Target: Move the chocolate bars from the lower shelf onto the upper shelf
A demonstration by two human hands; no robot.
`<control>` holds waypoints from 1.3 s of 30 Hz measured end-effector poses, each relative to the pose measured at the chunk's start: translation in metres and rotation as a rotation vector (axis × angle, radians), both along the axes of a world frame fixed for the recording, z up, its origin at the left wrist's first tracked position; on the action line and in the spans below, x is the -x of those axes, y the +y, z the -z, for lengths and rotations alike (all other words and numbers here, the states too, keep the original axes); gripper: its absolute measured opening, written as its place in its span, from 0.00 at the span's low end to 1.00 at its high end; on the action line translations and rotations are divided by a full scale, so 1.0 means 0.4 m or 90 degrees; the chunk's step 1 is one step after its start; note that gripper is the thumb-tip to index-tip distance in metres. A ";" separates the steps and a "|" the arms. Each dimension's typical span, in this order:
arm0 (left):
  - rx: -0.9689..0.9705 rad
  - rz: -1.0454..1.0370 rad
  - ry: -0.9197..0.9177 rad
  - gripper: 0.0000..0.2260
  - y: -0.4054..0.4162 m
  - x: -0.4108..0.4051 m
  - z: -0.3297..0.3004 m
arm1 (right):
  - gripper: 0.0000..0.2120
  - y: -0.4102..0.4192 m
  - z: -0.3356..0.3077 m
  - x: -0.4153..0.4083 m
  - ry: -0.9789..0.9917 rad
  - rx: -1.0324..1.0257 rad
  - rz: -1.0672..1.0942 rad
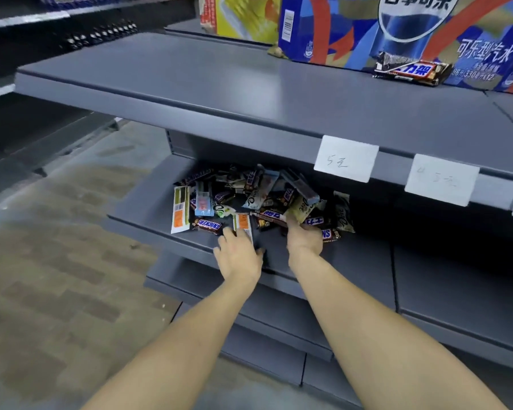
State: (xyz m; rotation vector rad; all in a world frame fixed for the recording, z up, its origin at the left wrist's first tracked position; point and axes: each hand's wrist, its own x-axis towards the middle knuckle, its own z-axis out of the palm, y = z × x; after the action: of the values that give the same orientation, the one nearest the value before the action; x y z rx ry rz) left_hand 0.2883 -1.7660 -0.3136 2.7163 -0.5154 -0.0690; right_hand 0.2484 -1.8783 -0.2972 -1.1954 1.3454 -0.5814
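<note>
A heap of several wrapped chocolate bars (258,196) lies on the grey lower shelf (148,214), partly under the overhang of the upper shelf (219,84). My left hand (239,253) rests palm down at the heap's near edge, fingers spread over a white-and-orange wrapper (243,223); I cannot tell whether it grips it. My right hand (304,236) reaches into the pile, fingers curled around a pale cream bar (301,208). Two Snickers bars (412,71) lie stacked on the upper shelf at the right, against a blue cola carton (397,28).
White price tags (345,158) hang on the upper shelf's front lip. A yellow box (243,16) stands behind the cola carton. More grey shelves (279,335) step out below the lower one. Patterned floor (57,261) lies to the left, with dark shelving beyond.
</note>
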 end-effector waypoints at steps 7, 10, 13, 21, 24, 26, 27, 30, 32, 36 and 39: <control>0.156 -0.017 0.125 0.21 -0.014 -0.038 -0.007 | 0.20 -0.004 0.013 -0.008 -0.036 -0.072 0.032; 0.275 -0.065 0.229 0.24 -0.018 -0.048 -0.017 | 0.15 0.002 0.014 0.012 -0.109 -0.115 0.058; 0.326 -0.079 0.271 0.24 -0.011 -0.038 -0.022 | 0.13 0.016 0.011 0.039 -0.190 -0.163 0.090; 0.339 -0.062 0.277 0.23 -0.009 0.027 -0.045 | 0.06 0.020 0.021 0.138 -0.208 -0.200 0.147; 0.363 -0.026 0.276 0.26 -0.018 0.057 -0.051 | 0.09 0.018 0.020 0.173 -0.156 -0.137 0.188; 0.377 -0.003 0.282 0.29 -0.025 0.078 -0.051 | 0.10 0.019 0.024 0.196 -0.121 -0.080 0.187; 0.384 -0.003 0.293 0.31 -0.030 0.087 -0.050 | 0.11 0.019 0.029 0.207 -0.115 -0.056 0.179; 0.403 -0.020 0.326 0.34 -0.043 0.106 -0.034 | 0.13 0.015 0.044 0.237 -0.093 -0.001 0.137; 0.406 -0.028 0.348 0.33 -0.048 0.110 -0.022 | 0.13 0.004 0.054 0.255 -0.067 0.030 0.095; 0.429 -0.046 0.405 0.18 -0.044 0.117 -0.015 | 0.14 -0.017 0.065 0.281 -0.052 0.050 0.072; 0.408 0.007 0.425 0.12 -0.040 0.128 -0.025 | 0.13 -0.026 0.060 0.276 -0.059 0.036 0.129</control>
State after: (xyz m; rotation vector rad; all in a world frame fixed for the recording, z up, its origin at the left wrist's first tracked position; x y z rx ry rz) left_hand 0.2373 -1.7820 -0.3038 1.9068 -0.2790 -0.6633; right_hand 0.1380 -1.8887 -0.3212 -1.0706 1.3875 -0.8144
